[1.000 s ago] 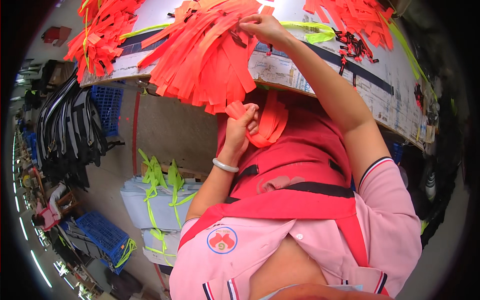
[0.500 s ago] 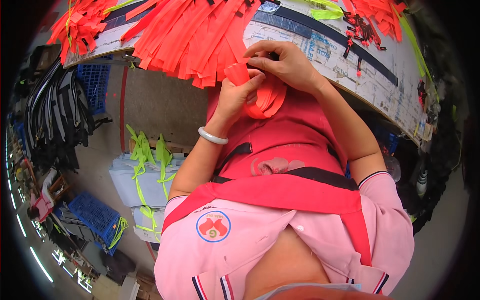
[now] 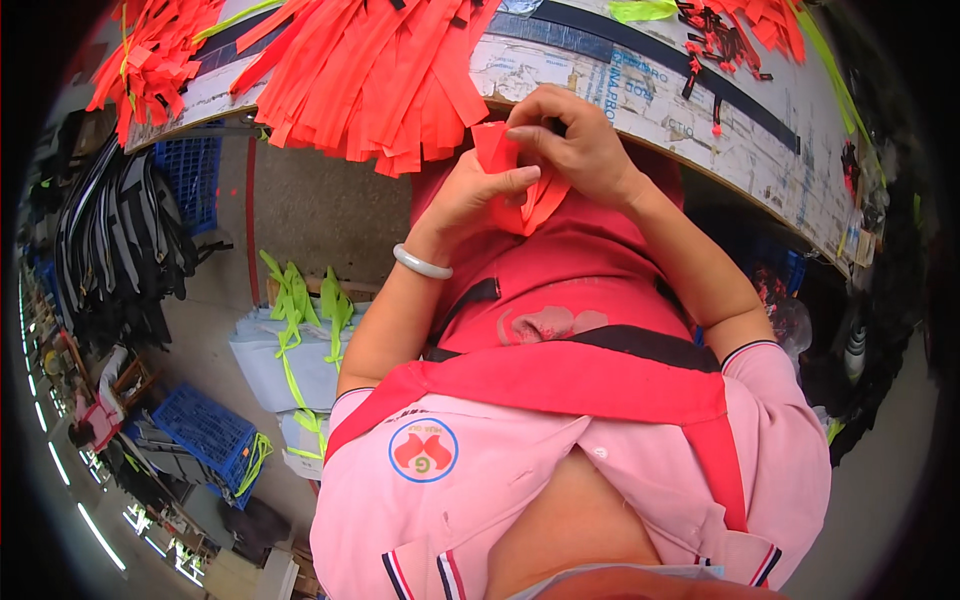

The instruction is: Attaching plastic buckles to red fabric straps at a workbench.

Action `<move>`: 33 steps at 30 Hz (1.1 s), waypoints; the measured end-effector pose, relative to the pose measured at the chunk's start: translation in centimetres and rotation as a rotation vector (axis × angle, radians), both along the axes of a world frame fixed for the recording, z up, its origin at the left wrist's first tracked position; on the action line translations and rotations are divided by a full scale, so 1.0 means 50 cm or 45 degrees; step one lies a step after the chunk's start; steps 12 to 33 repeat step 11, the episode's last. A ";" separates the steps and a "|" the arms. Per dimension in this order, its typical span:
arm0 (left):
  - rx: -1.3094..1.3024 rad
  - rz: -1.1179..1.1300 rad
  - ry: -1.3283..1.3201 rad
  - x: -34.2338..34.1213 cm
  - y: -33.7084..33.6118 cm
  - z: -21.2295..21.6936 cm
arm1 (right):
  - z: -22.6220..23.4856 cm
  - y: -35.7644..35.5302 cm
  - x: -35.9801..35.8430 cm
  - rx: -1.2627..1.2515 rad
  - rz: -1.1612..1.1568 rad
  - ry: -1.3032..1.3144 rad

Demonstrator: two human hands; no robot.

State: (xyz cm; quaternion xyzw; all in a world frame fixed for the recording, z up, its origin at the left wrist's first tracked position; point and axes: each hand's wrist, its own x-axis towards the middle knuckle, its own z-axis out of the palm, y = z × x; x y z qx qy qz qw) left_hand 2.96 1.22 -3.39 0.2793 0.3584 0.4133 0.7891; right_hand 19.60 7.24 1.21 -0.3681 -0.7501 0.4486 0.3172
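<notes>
Orange-red fabric strips (image 3: 492, 148), looped and hanging in folds, are gathered in my left hand (image 3: 462, 200). Its thumb lies across their front and its other fingers are mostly hidden behind them. My right hand (image 3: 585, 148) is bent over from the right, with thumb and index finger pinched at the upper edge of the same strips. The lower folds hang in front of a red apron (image 3: 580, 255). Just beyond my hands, a big pile of similar orange-red strips (image 3: 370, 85) spills over the edge of the work table (image 3: 690, 130).
More orange-red strips (image 3: 150, 65) lie at the far left. Small black-and-red pieces (image 3: 715, 45) lie on the table's right. Dark straps (image 3: 120, 230) hang at left. A stack tied with yellow-green bands (image 3: 270, 360) and a blue crate (image 3: 205, 430) stand on the floor.
My left thumb has straightened across the strips, and the upper end of the strips now stands more upright. My right fingers have come down onto it. The view has shifted slightly.
</notes>
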 end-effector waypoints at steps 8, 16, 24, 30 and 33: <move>0.127 0.209 -0.016 -0.047 0.030 0.003 | 0.040 0.030 0.052 -0.307 -0.048 0.004; 0.215 0.003 0.382 -0.044 0.025 0.036 | 0.033 0.014 0.033 -0.284 0.061 0.007; 0.215 0.003 0.382 -0.044 0.025 0.036 | 0.033 0.014 0.033 -0.284 0.061 0.007; 0.215 0.003 0.382 -0.044 0.025 0.036 | 0.033 0.014 0.033 -0.284 0.061 0.007; 0.215 0.003 0.382 -0.044 0.025 0.036 | 0.033 0.014 0.033 -0.284 0.061 0.007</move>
